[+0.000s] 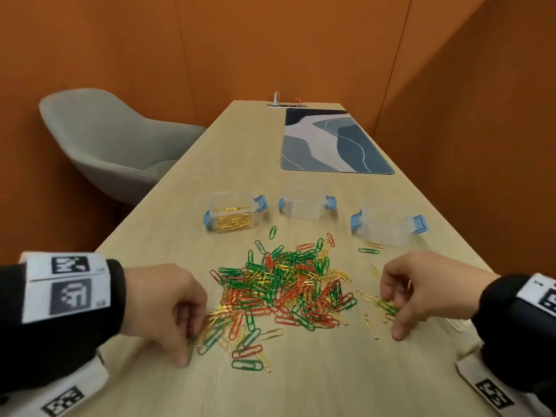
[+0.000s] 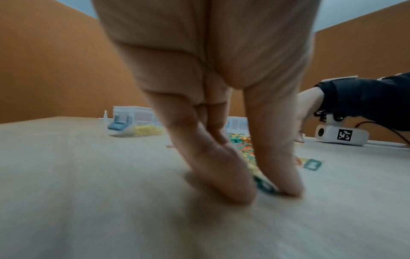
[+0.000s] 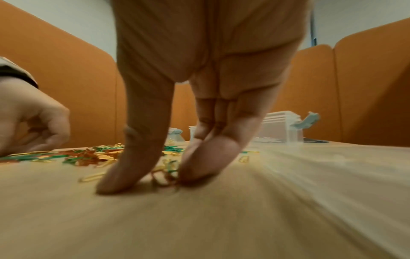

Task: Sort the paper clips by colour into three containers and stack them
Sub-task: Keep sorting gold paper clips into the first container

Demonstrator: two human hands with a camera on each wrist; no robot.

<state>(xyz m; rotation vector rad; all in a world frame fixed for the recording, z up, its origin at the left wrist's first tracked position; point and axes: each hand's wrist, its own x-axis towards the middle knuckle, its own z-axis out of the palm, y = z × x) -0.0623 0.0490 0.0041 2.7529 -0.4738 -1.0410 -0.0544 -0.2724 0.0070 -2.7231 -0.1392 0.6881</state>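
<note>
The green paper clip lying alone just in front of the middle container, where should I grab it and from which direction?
Take the green paper clip across its two long sides, coming straight down from above with thumb and forefinger. It lies flat on the table, so there is probably no edge to get under; its long axis runs roughly away from you, so pinch left to right. Nothing touches it, and the middle container stands clear behind.

My table (image 1: 186,188): mixed paper clips (image 1: 285,284) heaped between my hands; three clear containers (image 1: 302,204) beyond them; patterned mat (image 1: 331,142) farther off.
</note>
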